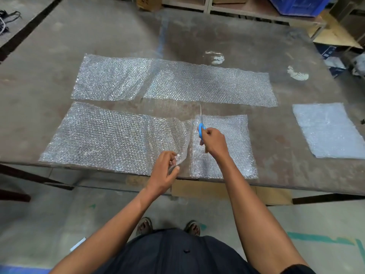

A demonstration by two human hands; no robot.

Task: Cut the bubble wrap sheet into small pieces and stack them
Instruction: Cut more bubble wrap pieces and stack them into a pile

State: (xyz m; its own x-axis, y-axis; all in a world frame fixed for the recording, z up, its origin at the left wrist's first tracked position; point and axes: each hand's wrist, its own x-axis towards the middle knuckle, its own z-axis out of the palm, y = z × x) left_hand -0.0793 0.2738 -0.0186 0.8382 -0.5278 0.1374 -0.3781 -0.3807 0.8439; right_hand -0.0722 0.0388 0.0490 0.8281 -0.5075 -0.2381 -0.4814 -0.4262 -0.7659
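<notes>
Right hand (214, 143) curled tight round blue-handled scissors (201, 129), fingers through the loops, blades pointing away over the table; blades themselves blurred, so open or closed cannot be told. Left hand (167, 171) pinching the raised cut edge of the near bubble wrap strip (102, 137) between thumb and fingertips, corner lifted off the surface just at the table's front edge, remaining fingers curled loosely.

Near strip lying along the front of the worn grey table (217, 32), stretching leftward from the left hand. Just right of it, under and beside the right hand, a cut bubble wrap piece (233, 139), flat, apparently parted from the strip by a narrow gap running from the front edge toward the scissors. Behind both, a second long bubble wrap strip (177, 82) spread flat across the middle of the table, one end folded over itself. Well to the right, a stack of cut pieces (327, 129), whitish, flat, near the table's right side.

Sandalled feet (145, 226) on the concrete floor below. Blue crate (298, 4) on shelving beyond the table, cardboard (333, 36) beside it.
</notes>
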